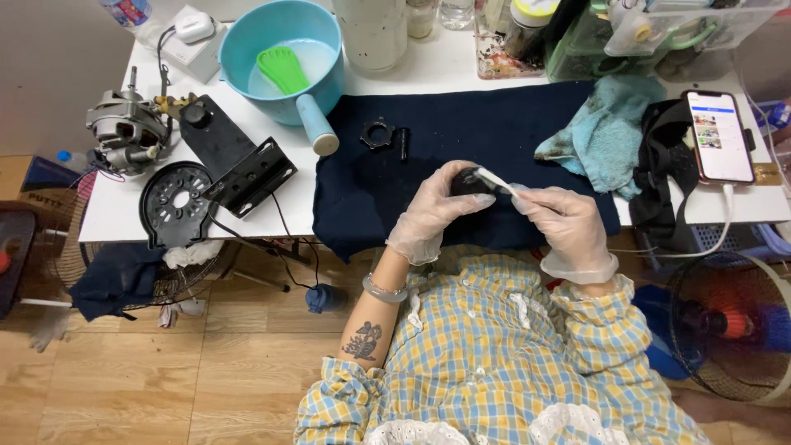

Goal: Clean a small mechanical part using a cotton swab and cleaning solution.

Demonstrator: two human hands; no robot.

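Note:
My left hand [432, 210], in a clear glove, is closed around a small black part [468, 180] held over the dark blue cloth [371, 181]. My right hand [564, 218], also gloved, grips a thin white brush-like tool [494, 179] whose tip touches the black part. A black ring-shaped nut [376, 133] and a short black pin [404, 142] lie on the cloth further back.
A blue bowl [247, 33] holds milky water and a green brush [282, 68]. A fan motor [124, 124] and black fan parts [235, 156] lie left. A teal rag [610, 132], black strap and phone [718, 136] lie right. A fan grille [729, 330] stands on the floor.

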